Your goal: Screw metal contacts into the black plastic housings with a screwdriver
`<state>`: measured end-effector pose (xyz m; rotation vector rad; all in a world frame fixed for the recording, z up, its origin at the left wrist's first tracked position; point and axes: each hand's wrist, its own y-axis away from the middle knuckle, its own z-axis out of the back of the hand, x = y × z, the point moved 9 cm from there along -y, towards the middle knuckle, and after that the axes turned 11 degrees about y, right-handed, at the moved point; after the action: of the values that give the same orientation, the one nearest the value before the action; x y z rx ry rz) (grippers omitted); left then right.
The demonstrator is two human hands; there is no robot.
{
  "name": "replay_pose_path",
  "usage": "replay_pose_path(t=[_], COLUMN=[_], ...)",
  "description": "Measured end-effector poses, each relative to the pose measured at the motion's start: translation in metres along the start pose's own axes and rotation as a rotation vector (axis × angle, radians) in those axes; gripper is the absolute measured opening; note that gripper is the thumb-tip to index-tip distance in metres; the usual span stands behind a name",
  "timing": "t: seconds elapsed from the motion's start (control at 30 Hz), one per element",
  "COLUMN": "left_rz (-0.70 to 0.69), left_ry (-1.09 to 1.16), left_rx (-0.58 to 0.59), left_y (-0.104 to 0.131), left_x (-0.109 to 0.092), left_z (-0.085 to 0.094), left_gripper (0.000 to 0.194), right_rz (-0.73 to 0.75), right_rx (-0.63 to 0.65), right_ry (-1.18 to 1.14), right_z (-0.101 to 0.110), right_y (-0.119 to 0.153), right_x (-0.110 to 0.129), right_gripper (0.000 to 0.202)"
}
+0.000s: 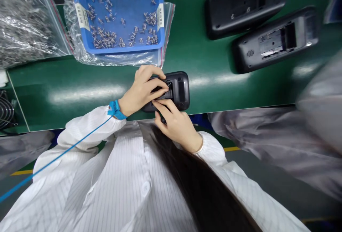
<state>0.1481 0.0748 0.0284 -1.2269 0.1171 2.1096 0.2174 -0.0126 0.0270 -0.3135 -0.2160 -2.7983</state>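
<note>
A black plastic housing lies on the green table in front of me, its open compartment facing up. My left hand, with a blue strap at the wrist, reaches over the housing's left part; its bent fingertips come together at the compartment. Whatever they may pinch is too small to make out. From below, my right hand touches the compartment's lower edge with its fingers partly spread, and nothing shows in it. Beyond the hands stands a blue tray with many small metal springs.
A plastic bag of metal springs lies at the upper left, another clear bag under the tray. Two more black housings rest at the upper right. A person's grey sleeve is at the right edge.
</note>
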Motion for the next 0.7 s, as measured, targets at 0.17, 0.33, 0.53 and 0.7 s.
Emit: replay_pose_path(t=[0.17,0.33,0.53,0.7], left_rz=[0.069,0.13,0.161,0.05], left_ry=[0.068,0.129,0.099,0.092], left_rx=[0.037,0.01,0.046,0.069], left_y=[-0.01,-0.013,-0.017,-0.02], left_x=[0.009,0.006,0.009,0.006], left_z=[-0.005,-0.002,-0.006,-0.007], left_gripper=[0.007,0.005,0.005,0.009], right_rz=[0.009,0.014,0.029,0.048], right_rx=[-0.012,0.017,-0.007,-0.081], right_ry=[-0.003,-0.011,-0.016,-0.018], right_z=[0.001,-0.002,-0.001,0.004], right_y=[0.0,0.001,0.001,0.002], right_x=[-0.001,-0.002,-0.002,-0.002], right_gripper=[0.043,0.043,0.043,0.042])
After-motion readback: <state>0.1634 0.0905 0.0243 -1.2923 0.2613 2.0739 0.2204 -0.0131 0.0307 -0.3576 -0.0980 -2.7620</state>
